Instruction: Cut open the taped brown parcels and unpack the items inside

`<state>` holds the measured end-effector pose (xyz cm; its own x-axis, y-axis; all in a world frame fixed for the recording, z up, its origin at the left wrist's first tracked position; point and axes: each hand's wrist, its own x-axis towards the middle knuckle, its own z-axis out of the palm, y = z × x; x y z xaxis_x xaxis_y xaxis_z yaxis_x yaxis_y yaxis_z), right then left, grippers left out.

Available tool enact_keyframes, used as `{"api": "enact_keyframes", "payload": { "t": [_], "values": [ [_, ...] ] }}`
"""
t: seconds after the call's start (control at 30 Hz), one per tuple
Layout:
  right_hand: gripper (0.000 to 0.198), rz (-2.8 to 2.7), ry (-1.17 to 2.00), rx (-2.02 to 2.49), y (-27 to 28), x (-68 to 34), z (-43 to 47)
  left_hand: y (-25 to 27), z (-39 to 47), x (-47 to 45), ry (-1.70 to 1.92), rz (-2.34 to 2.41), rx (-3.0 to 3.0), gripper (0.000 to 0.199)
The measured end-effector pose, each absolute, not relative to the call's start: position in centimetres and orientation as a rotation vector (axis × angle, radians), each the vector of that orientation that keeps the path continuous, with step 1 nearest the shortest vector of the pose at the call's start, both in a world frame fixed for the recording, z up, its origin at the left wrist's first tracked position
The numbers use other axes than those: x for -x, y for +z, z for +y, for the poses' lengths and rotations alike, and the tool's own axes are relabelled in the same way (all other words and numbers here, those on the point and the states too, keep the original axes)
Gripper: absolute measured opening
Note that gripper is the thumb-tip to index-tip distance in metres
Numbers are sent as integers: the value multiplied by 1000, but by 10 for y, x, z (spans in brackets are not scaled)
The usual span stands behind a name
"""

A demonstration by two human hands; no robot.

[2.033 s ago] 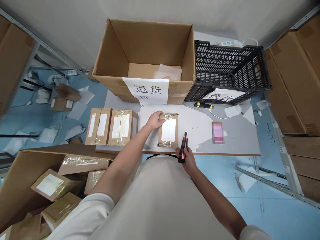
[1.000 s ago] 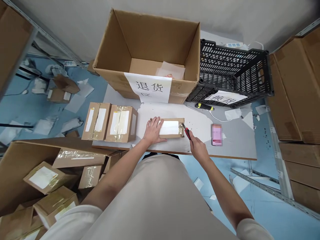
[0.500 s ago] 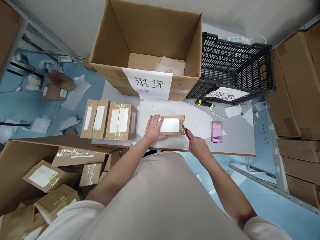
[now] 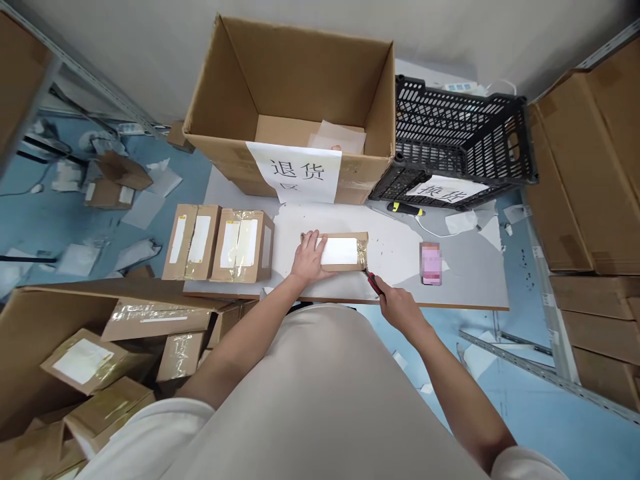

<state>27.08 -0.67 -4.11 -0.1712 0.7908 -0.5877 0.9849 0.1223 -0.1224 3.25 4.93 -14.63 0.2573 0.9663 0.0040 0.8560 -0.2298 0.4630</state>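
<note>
On the table, a small flat cardboard box (image 4: 340, 252) carries a white label, with clear tape over its right end. My left hand (image 4: 308, 259) grips the left end of this box, fingers over its top. A red and black box cutter (image 4: 374, 283) is wrapped in my right hand (image 4: 399, 305). The cutter's tip meets the box at its near right corner, by the tape edge. To the right lies a phone (image 4: 431, 264) with a pink screen.
Two taped cartons (image 4: 242, 245) stand left on the table (image 4: 470, 280). Behind are a large open carton (image 4: 220, 150) with papers inside and a black plastic crate (image 4: 465, 180). A yellow-black tool (image 4: 406, 209) lies before the crate. A big box (image 4: 30, 320) of parcels sits lower left.
My right hand has drawn the box cutter toward me, from the middle of the taped end to its near corner. My left hand stays on the box. The view has shifted slightly.
</note>
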Motion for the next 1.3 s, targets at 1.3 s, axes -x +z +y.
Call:
{"api": "enact_keyframes", "payload": {
  "t": [1.3],
  "values": [
    [47, 1543, -2341, -2694, -182, -274, 36, -196, 15, 7, 610, 1807, -1270, 46]
  ]
}}
